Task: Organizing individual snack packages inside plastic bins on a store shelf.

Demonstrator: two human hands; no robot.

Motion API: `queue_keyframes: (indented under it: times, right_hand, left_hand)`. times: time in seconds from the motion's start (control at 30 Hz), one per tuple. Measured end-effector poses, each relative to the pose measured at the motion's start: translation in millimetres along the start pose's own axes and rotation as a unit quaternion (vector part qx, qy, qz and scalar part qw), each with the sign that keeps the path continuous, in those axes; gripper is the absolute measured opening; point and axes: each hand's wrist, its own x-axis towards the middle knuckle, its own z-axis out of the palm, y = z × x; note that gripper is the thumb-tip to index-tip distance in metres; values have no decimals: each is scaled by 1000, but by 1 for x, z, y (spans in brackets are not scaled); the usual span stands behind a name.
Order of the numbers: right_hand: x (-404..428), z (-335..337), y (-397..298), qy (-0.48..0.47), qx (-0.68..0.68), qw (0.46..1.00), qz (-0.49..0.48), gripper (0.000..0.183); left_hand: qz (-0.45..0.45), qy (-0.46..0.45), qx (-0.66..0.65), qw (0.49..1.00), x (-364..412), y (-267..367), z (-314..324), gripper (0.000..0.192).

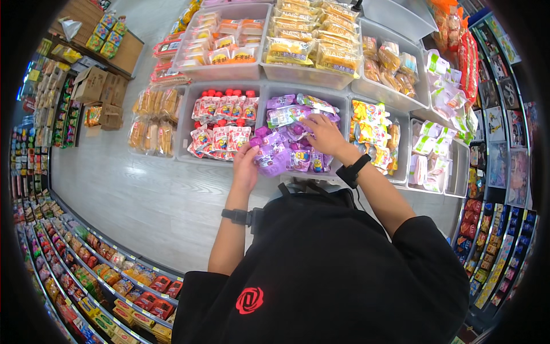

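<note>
At the near edge of a translucent plastic bin [343, 112], my left hand [246, 167] grips a purple spouted pouch [271, 160] by its left side, near the purple cap. Over the middle of the same bin is my right hand [327, 136], palm down, its fingers touching the purple pouches [298, 159] heaped there. My palm hides whether those fingers hold one. A pouch lying on its side [285, 116], with a clear and pale-green face, rests by my right fingertips. Left of it stands a bin of red-capped pouches [227, 106]; to the right are yellow pouches [368, 122].
Behind are bins of wrapped bread [291, 34] and small packaged cakes [232, 53]. Bagged bread [153, 139] lies at the left end, packaged sandwiches [427, 167] at the right. Snack shelves [107, 284] curve around the lower left. Cardboard boxes [96, 86] stand across the floor [142, 185].
</note>
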Motion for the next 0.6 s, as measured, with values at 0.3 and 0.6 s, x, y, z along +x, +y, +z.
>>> queue_keyframes:
  times: [0.3,0.6]
  right_hand:
    - [-9,25,21,69,-9,986,152,43]
    - [-5,48,40,106,-24,976,190,31]
  left_hand:
    - [-9,-19,13,1000,2,-3,-12,25]
    - [-15,7,-2,1000,-6,1,-1,21]
